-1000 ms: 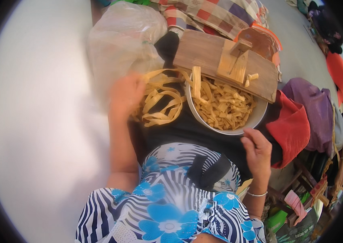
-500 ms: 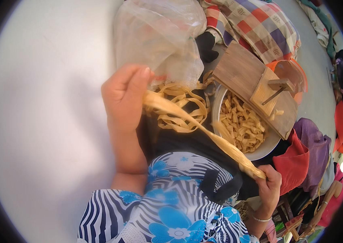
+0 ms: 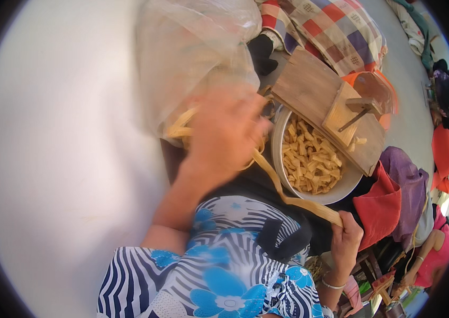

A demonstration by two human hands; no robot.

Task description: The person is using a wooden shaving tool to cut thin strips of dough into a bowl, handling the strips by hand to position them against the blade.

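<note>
The right hand (image 3: 347,237) grips a tan strip (image 3: 309,205) — the left hand (image 3: 223,130) is blurred, its hold impossible to tell.

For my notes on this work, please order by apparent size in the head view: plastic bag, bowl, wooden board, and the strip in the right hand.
1. Plastic bag
2. Bowl and wooden board: too alike to rank; the board partly covers the bowl
3. Strip, by visible part
</note>
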